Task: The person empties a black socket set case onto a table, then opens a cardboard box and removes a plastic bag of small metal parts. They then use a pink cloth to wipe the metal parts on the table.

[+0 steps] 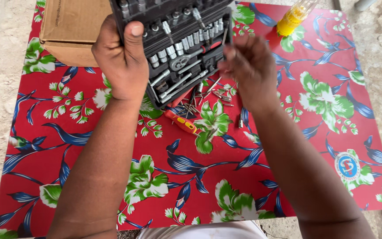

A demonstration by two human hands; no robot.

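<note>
While the left hand (pixel 121 62) grips the tilted socket case (pixel 177 40) and the blurred right hand (pixel 248 66) hovers, grip unclear, more bits (pixel 200 99) may spill out.

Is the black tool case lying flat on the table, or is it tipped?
Tipped: the left hand holds the black tool case raised at one edge; loose bits lie below it.

View: my single head camera, looking steeply down from above the person | Range: close, forearms fill lower frame | Field: red floral table (pixel 288 177) spans the frame, concrete floor (pixel 1 66) at edges | Far edge cropped, probably tilted slightly forward.
</note>
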